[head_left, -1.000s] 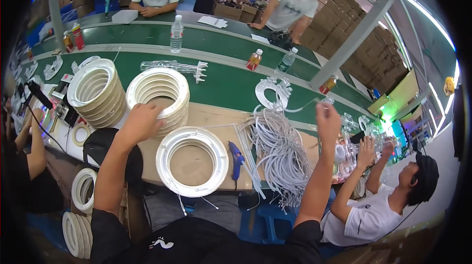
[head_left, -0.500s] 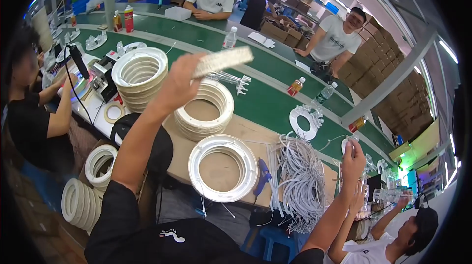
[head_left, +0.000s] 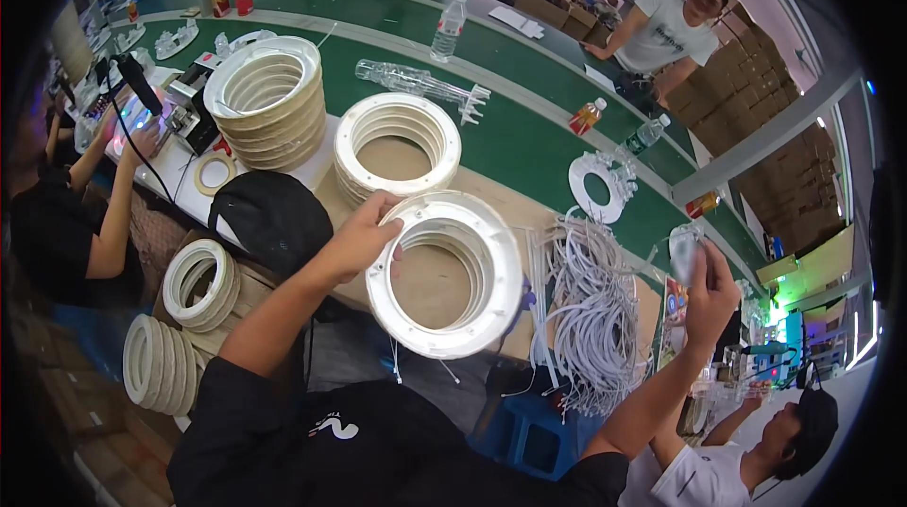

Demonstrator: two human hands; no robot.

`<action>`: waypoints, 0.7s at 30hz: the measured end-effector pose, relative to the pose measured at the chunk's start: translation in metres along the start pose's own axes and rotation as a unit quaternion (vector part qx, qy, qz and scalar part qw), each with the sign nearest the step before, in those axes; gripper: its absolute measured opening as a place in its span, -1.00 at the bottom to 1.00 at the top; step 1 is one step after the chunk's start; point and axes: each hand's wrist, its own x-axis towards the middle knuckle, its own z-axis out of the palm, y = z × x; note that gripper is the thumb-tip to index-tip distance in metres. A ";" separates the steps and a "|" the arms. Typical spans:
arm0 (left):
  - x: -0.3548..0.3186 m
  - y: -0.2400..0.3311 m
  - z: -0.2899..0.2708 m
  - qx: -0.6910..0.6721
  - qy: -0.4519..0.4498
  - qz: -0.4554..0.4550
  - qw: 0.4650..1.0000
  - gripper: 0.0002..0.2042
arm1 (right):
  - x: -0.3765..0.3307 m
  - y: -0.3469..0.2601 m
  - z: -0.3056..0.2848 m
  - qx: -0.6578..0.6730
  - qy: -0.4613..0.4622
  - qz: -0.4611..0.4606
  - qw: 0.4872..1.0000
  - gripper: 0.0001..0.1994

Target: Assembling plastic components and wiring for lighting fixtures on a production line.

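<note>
My left hand (head_left: 364,238) grips the left rim of a white ring-shaped housing (head_left: 501,304), its thumb on the top face and its fingers underneath. This ring is tilted over the near stack of similar rings, largely covering it; whether they touch I cannot tell. Two thin white wires (head_left: 397,365) hang below its near edge. Out to the right, my right hand (head_left: 713,299) is raised with its fingers pinched together, in front of a whitish part (head_left: 685,250). What the fingers hold, if anything, is unclear. A bundle of grey-white cables (head_left: 595,309) lies between my hands.
Ring stacks stand farther off (head_left: 397,143) and at left (head_left: 265,101). A black cap (head_left: 269,219) lies beside them. Clear plastic parts (head_left: 416,82) and bottles (head_left: 449,30) rest on the green belt (head_left: 529,148). Co-workers sit left, right and across.
My left hand has brought the ring, earlier held edge-on over the far stack, down and nearer, its face now turned up. My right hand has shifted slightly right. The view has tilted downward.
</note>
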 end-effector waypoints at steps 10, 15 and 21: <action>-0.010 -0.021 0.007 0.421 0.127 0.181 0.880 -0.75 | 0.003 -0.016 -0.024 0.136 0.176 -0.003 0.975 -0.79; -0.011 -0.015 0.002 0.516 0.140 0.170 0.828 -0.69 | 0.010 -0.034 -0.002 0.098 0.106 -0.021 0.989 -0.77; -0.009 -0.012 -0.010 0.539 0.100 0.157 0.822 -0.65 | 0.001 -0.037 0.004 0.150 0.009 -0.023 0.988 -0.76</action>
